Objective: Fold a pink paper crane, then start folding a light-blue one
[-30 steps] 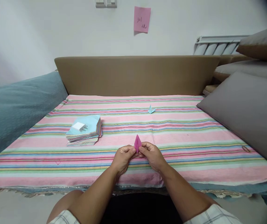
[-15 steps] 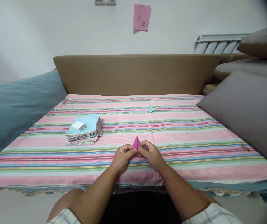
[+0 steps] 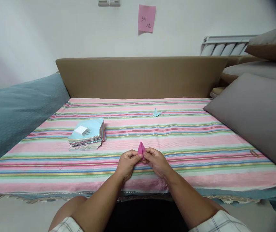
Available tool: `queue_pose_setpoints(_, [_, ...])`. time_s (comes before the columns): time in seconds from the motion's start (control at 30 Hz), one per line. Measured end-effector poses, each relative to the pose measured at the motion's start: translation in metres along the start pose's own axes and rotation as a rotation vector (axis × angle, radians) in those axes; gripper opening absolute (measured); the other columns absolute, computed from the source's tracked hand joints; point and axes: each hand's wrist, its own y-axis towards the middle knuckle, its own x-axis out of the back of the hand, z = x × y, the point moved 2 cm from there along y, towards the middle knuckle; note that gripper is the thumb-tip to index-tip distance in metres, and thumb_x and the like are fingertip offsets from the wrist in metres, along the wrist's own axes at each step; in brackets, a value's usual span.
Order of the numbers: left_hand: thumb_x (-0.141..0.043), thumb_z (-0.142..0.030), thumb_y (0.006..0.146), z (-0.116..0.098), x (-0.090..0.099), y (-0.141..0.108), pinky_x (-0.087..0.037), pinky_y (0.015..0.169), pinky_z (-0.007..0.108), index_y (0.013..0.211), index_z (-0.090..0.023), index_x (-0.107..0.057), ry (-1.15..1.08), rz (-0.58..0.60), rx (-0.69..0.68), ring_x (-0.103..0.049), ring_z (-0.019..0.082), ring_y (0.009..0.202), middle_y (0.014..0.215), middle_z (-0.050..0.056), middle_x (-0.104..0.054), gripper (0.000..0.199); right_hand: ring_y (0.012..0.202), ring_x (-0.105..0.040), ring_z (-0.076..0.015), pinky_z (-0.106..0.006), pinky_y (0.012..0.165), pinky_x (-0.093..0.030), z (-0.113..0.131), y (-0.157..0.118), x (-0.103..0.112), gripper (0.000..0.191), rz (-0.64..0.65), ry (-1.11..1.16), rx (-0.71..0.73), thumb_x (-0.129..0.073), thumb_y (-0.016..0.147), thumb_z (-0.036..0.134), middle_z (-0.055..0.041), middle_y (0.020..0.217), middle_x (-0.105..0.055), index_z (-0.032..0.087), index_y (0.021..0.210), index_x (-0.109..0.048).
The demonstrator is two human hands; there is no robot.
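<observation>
A small folded piece of magenta paper (image 3: 141,148), kite-shaped with its point upward and a crease down the middle, is held just above the striped cloth. My left hand (image 3: 127,163) pinches its left side between thumb and fingers. On the other side, my right hand (image 3: 156,161) grips the right edge, thumb in front. Both thumbs almost meet at the lower part of the paper, and the fingertips hide some of it. Further back on the cloth lies a light-blue folded paper crane (image 3: 156,112).
At left stands a stack of coloured paper sheets (image 3: 87,141) with a white plug adapter (image 3: 82,130) on top. A striped cloth (image 3: 128,129) covers the seat. Grey cushions (image 3: 256,112) line the right, and a brown backrest (image 3: 140,77) closes off the back.
The fingers of my right hand have shifted slightly on the magenta paper, and the paper's tip leans a little more to the left. Otherwise the scene is the same.
</observation>
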Motion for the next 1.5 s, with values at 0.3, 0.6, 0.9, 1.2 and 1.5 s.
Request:
queue_pose_setpoints(0.3, [-0.082, -0.025, 0.055, 0.0, 0.001, 0.001, -0.047, 0.066, 0.027, 0.062, -0.012, -0.064, -0.01, -0.005, -0.003, -0.059, 0.012, 0.059, 0.061, 0.001, -0.066, 0.023, 0.058, -0.054, -0.0099, -0.027, 0.062, -0.047, 0.0, 0.001, 0.002, 0.029, -0.044, -0.034, 0.025, -0.075, 0.064, 0.042, 0.0008, 0.062, -0.06, 0.016, 0.073, -0.067])
queue_pose_setpoints(0.6, [-0.082, -0.027, 0.052, -0.003, -0.003, -0.002, -0.046, 0.059, 0.024, 0.059, -0.014, -0.064, 0.02, -0.095, -0.066, -0.057, 0.01, 0.054, 0.056, -0.002, -0.062, 0.024, 0.066, -0.058, -0.0124, -0.029, 0.07, -0.048, 0.002, -0.003, -0.004, 0.025, 0.013, -0.132, 0.133, -0.075, 0.065, 0.038, 0.0001, 0.072, -0.065, 0.018, 0.079, -0.069])
queue_pose_setpoints(0.9, [-0.076, -0.032, 0.061, -0.006, 0.0, -0.003, -0.043, 0.059, 0.022, 0.064, -0.017, -0.07, 0.382, -0.126, -0.28, -0.053, 0.011, 0.061, 0.063, -0.001, -0.055, 0.017, 0.068, -0.059, -0.0122, -0.028, 0.07, -0.05, 0.001, -0.003, -0.006, 0.026, -0.011, -0.129, 0.135, -0.073, 0.067, 0.036, 0.0003, 0.074, -0.065, 0.018, 0.084, -0.065])
queue_pose_setpoints(1.2, [-0.066, -0.036, 0.071, -0.013, 0.001, -0.006, -0.044, 0.065, 0.026, 0.071, -0.021, -0.072, 0.606, -0.015, -0.403, -0.053, 0.014, 0.066, 0.065, 0.001, -0.055, 0.017, 0.071, -0.059, -0.0126, -0.028, 0.072, -0.05, 0.002, -0.002, -0.004, 0.028, -0.001, -0.101, 0.147, -0.072, 0.068, 0.037, 0.0001, 0.076, -0.064, 0.018, 0.086, -0.061])
queue_pose_setpoints(1.5, [-0.073, -0.034, 0.064, -0.011, 0.003, -0.003, -0.043, 0.068, 0.026, 0.071, -0.022, -0.073, 0.522, -0.008, -0.329, -0.053, 0.014, 0.07, 0.069, 0.001, -0.055, 0.014, 0.066, -0.057, -0.0128, -0.029, 0.069, -0.05, 0.002, -0.001, -0.004, 0.027, -0.003, -0.126, 0.128, -0.069, 0.069, 0.042, 0.0013, 0.073, -0.06, 0.02, 0.079, -0.058])
